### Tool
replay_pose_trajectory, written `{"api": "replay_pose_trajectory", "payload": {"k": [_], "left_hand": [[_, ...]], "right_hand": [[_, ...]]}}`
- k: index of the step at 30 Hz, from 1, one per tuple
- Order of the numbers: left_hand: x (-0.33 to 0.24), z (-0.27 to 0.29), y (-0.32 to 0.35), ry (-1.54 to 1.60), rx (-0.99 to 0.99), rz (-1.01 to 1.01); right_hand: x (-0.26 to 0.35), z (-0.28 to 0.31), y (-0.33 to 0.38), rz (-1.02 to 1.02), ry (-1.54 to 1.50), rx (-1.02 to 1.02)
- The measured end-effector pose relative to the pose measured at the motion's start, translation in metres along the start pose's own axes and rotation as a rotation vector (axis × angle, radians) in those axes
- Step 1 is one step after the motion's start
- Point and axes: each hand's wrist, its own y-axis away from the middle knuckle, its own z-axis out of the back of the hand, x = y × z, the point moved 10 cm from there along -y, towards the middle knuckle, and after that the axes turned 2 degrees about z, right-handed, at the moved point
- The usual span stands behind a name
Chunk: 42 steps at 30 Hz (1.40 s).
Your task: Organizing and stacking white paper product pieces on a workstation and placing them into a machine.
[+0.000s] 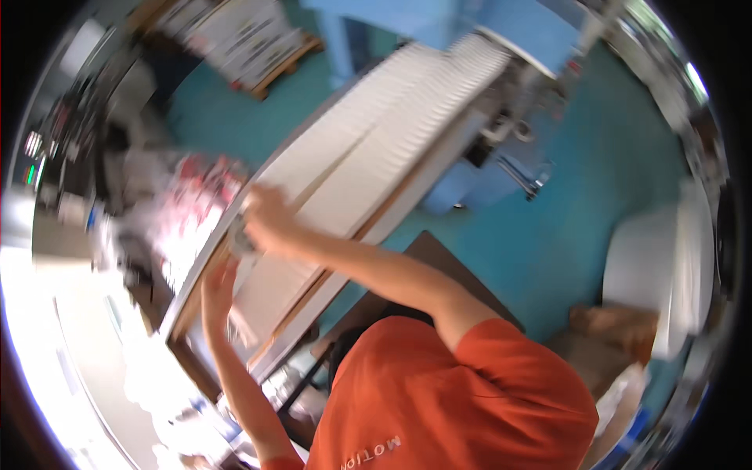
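Fingers of the right hand (262, 213) curl down onto the near end of the long rows of white sheets (392, 133); motion blur hides whether they grip anything. The left hand (219, 286), arm raised from below, presses spread fingers against the same stack's lower edge. The rows lie on a tilted feeder tray (235, 235) running up-right. The whole frame is smeared; small details are unreadable. Teal floor (548, 235) lies open to the right.
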Motion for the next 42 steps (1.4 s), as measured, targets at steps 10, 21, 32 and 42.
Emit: {"api": "replay_pose_trajectory", "payload": {"k": [10,21,32,42], "left_hand": [[0.011,0.041,0.132,-0.304,-0.531,-0.146],[0.040,0.069,0.187,-0.338,-0.351,-0.022],[0.070,0.092,0.197,-0.329,-0.490,-0.129],[0.084,0.109,0.207,-0.255,-0.516,-0.232]], "right_hand": [[-0.022,0.158,0.080,-0.213,-0.207,-0.132],[0.219,0.017,0.123,0.194,-0.335,0.201],[0.202,-0.001,0.136,0.030,-0.068,-0.065],[0.217,-0.002,0.144,0.027,-0.042,-0.133]]}}
